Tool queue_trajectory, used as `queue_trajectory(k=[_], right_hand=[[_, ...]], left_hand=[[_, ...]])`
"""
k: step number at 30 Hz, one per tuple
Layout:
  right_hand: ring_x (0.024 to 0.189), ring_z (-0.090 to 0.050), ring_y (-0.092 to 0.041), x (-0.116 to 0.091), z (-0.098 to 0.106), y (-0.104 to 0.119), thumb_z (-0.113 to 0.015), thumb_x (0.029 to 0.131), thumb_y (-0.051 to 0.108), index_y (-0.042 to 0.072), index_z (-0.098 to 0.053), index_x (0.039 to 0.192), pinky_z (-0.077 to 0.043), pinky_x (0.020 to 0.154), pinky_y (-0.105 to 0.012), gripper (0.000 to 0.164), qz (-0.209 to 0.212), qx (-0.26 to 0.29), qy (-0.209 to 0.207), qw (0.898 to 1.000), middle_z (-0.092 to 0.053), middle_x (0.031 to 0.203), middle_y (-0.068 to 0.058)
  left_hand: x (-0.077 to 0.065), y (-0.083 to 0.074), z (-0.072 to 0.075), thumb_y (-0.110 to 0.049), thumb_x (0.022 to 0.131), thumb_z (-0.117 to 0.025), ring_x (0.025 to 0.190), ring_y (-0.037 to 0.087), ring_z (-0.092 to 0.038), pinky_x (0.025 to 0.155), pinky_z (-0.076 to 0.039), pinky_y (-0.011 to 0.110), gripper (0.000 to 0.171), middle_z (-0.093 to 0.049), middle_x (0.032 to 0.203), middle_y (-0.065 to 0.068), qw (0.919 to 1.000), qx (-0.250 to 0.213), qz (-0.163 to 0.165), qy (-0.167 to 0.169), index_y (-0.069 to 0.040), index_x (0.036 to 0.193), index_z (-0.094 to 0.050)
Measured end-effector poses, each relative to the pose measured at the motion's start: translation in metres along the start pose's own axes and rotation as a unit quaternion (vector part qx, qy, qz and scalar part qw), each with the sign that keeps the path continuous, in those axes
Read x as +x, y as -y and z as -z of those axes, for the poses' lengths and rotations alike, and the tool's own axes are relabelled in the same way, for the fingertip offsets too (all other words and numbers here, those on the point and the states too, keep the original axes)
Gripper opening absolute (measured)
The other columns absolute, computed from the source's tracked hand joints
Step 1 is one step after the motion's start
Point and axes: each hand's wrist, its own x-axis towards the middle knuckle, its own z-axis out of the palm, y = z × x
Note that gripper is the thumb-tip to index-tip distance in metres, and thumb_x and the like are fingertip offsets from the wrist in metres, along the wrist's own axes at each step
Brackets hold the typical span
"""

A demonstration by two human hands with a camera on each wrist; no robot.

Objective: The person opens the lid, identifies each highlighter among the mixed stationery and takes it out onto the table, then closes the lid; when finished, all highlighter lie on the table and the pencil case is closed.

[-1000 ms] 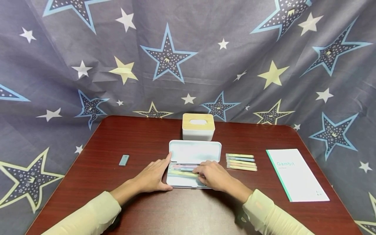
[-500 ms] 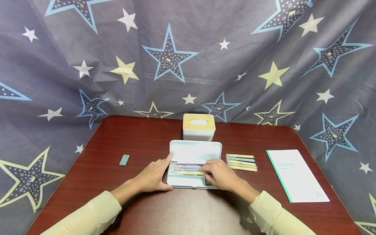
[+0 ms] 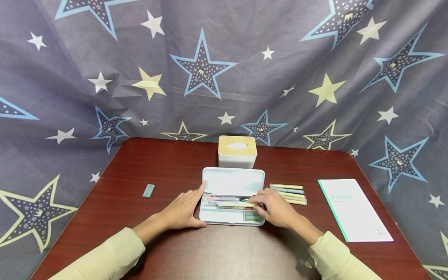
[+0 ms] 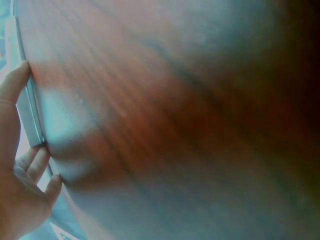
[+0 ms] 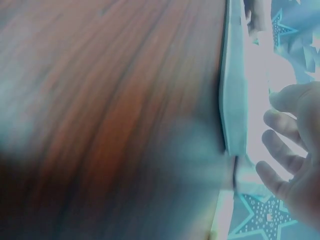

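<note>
An open white pencil case point(image 3: 220, 216) lies mid-table with its lid point(image 3: 233, 181) tipped back. My left hand point(image 3: 182, 210) grips its left end, thumb at the front corner and index finger by the hinge side. In the left wrist view the thumb presses the case's edge point(image 4: 32, 112). Over the right part of the case, my right hand point(image 3: 274, 208) pinches the right end of a pale yellow marker point(image 3: 232, 204), which lies across the pens inside. Several pens point(image 3: 218, 198) fill the back compartment. A greenish block point(image 3: 252, 216) sits in the front right compartment.
Several capped markers point(image 3: 288, 193) lie in a row right of the case. Farther right is a white notebook point(image 3: 355, 210) with a green spine. A tissue box point(image 3: 237, 157) stands behind the lid. A small grey-blue block point(image 3: 148, 190) lies at the left.
My right hand has shifted right, drawing the yellow marker along with it and uncovering the greenish block in the case. The left hand has stayed at the case's left end.
</note>
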Motion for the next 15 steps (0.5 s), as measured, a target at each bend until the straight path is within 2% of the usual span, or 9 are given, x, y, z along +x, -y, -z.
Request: queue_trajectory(k=[4, 7, 12, 15], right_hand=[[0.09, -0.066, -0.012, -0.008, 0.006, -0.007, -0.071, 0.091, 0.008, 0.016, -0.078, 0.108, -0.053, 0.094, -0.047, 0.021, -0.006, 0.007, 0.0, 1.0, -0.073, 0.096, 0.005], [0.096, -0.068, -0.015, -0.014, 0.01, -0.011, -0.071, 0.09, 0.007, 0.015, -0.078, 0.109, -0.052, 0.098, -0.05, 0.022, -0.017, 0.008, -0.004, 1.0, -0.074, 0.099, 0.003], [0.101, -0.07, -0.019, -0.024, 0.017, -0.017, -0.076, 0.088, 0.01, 0.017, -0.079, 0.108, -0.055, 0.09, -0.043, 0.022, -0.048, 0.012, -0.01, 0.999, -0.075, 0.103, 0.003], [0.099, -0.069, -0.016, -0.031, 0.021, -0.022, -0.077, 0.088, 0.011, 0.019, -0.079, 0.106, -0.055, 0.087, -0.04, 0.02, -0.062, 0.012, -0.011, 0.998, -0.074, 0.103, 0.006]], left_hand=[[0.001, 0.0, 0.0, -0.057, 0.073, -0.085, 0.122, 0.024, -0.057, 0.096, -0.048, 0.047, 0.128, -0.054, 0.15, 0.013, 1.0, -0.002, -0.002, 0.0, 0.0, 0.163, -0.013], [0.001, 0.0, 0.0, -0.057, 0.074, -0.084, 0.123, 0.024, -0.057, 0.096, -0.048, 0.047, 0.127, -0.052, 0.151, 0.013, 1.0, -0.001, -0.002, 0.001, 0.0, 0.163, -0.013], [0.001, -0.002, 0.001, -0.057, 0.074, -0.084, 0.124, 0.024, -0.057, 0.097, -0.048, 0.046, 0.128, -0.05, 0.153, 0.012, 1.0, 0.0, -0.002, 0.001, 0.0, 0.163, -0.012], [0.001, -0.002, 0.001, -0.057, 0.074, -0.084, 0.124, 0.024, -0.057, 0.097, -0.048, 0.046, 0.128, -0.05, 0.154, 0.012, 1.0, 0.001, -0.001, 0.002, 0.001, 0.163, -0.012]])
